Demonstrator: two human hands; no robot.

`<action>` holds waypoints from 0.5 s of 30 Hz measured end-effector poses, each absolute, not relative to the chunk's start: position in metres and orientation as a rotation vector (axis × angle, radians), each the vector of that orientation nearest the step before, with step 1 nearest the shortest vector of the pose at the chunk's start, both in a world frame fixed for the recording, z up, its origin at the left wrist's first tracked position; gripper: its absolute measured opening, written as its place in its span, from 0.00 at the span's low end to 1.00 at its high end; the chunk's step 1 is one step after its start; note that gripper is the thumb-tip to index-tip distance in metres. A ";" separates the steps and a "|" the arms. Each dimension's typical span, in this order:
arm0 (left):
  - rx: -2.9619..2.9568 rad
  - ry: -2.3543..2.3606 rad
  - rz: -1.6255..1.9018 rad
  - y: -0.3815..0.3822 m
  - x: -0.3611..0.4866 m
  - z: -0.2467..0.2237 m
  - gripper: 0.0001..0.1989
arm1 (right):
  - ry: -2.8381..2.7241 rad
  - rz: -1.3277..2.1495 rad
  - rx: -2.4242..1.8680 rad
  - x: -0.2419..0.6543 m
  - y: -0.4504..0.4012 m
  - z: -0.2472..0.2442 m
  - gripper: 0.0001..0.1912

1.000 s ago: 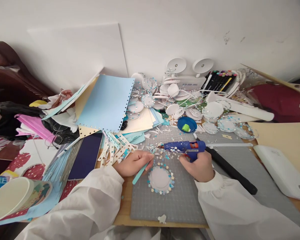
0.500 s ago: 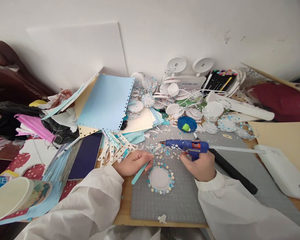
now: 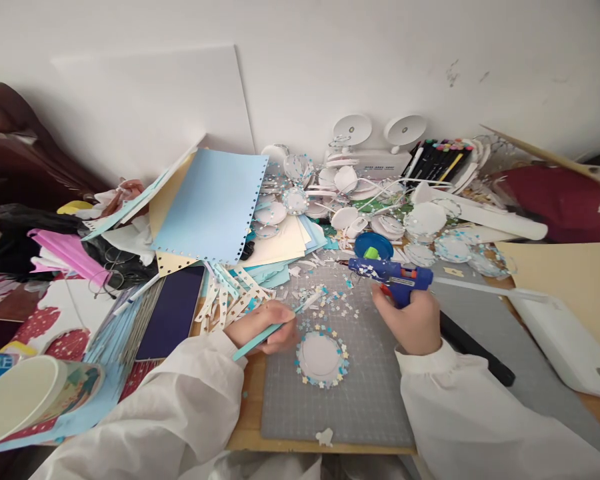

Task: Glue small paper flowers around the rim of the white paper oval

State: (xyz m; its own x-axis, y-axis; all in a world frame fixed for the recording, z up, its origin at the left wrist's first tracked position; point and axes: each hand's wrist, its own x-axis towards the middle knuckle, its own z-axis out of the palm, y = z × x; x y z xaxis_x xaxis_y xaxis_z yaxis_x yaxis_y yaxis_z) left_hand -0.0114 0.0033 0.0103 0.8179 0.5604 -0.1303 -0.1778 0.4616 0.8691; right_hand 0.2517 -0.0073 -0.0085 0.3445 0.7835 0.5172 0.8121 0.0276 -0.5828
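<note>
My left hand (image 3: pixel 270 327) is closed around teal tweezers (image 3: pixel 257 342), whose pale tip points up and right over scattered paper stars (image 3: pixel 336 298). In my right hand (image 3: pixel 414 321) is a blue glue gun (image 3: pixel 391 272) with a white glue stick running out of its back. Its nozzle points left, above the stars and apart from them. Between and below both hands lies a round white paper disc (image 3: pixel 322 356), ringed with small blue, white and cream stars, on the grey cutting mat (image 3: pixel 350 417).
A blue dish (image 3: pixel 386 244) with a green piece stands behind the glue gun. Several star-edged discs (image 3: pixel 427 223) crowd the back. A black bar (image 3: pixel 475 350) and a white device (image 3: pixel 565 340) lie right. Punched paper strips (image 3: pixel 225 301) and a paper cup (image 3: pixel 23 400) are left.
My right hand has drawn the glue gun back to the right and slightly up. The tweezers in my left hand have turned, their tip now exposed toward the stars. The disc has stayed put.
</note>
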 end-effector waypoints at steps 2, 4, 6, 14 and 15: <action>0.977 0.432 0.499 0.003 -0.012 0.009 0.26 | -1.397 0.098 -1.714 0.250 -0.010 -0.006 0.13; 0.980 0.442 0.519 0.003 -0.011 0.008 0.26 | -1.374 0.227 -1.664 0.246 -0.012 -0.003 0.13; 1.006 0.471 0.509 0.003 -0.011 0.008 0.26 | -1.373 0.324 -1.593 0.242 -0.015 0.000 0.12; 1.555 0.799 0.578 -0.003 -0.006 0.002 0.26 | -1.493 0.400 -1.466 0.234 -0.021 0.005 0.10; 1.619 0.836 0.583 -0.004 -0.006 0.001 0.26 | -1.502 0.398 -1.468 0.234 -0.022 0.005 0.10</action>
